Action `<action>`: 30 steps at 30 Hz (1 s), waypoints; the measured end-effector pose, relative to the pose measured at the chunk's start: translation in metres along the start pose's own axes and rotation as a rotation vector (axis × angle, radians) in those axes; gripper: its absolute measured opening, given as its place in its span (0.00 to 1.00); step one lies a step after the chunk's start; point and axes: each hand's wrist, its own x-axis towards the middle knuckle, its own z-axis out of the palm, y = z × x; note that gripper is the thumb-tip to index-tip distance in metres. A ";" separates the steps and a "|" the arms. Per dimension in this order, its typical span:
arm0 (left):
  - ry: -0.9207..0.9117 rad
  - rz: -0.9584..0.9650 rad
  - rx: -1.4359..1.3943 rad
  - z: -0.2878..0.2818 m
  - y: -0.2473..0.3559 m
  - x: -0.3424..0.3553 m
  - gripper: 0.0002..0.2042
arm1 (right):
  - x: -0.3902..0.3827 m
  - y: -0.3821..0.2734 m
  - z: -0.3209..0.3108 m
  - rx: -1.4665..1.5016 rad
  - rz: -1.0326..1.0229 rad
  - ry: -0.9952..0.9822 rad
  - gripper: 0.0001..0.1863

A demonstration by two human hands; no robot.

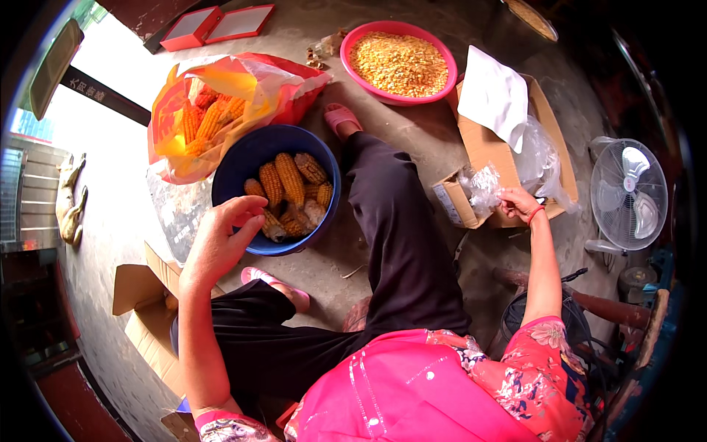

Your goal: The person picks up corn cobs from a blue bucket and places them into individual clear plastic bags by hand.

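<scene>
A blue tub [228, 158] stands between my feet with several ears of yellow corn [291, 180] in it. Over the tub's near left rim hovers my left hand [227, 234], its fingers loosely curled, thumb apart, nothing visible in them. Off to the right, my right hand [519, 205] pinches crinkled clear plastic [482, 184] at a small cardboard box [455, 205]. Behind the tub, a red and yellow plastic bag [276, 99] gapes, holding more corn ears [212, 121]. Loose kernels [398, 62] fill a pink basin [356, 82] farther back.
A larger open carton [479, 147] holds a white sheet [493, 92] and clear plastic. A standing fan [628, 193] is at the right. Another open carton [151, 331] lies at my left. A red box [193, 31] sits far back; a dog [71, 199] lies at the left.
</scene>
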 end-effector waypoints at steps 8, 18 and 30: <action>-0.018 0.015 0.003 0.002 0.001 0.000 0.11 | 0.004 0.005 -0.018 -0.236 -0.382 0.297 0.07; -0.014 0.029 -0.085 0.009 0.006 0.010 0.12 | -0.036 -0.104 0.029 0.654 -0.829 0.070 0.04; -0.092 0.140 -0.754 0.055 0.045 0.035 0.42 | -0.096 -0.224 0.205 0.449 -0.896 -0.238 0.07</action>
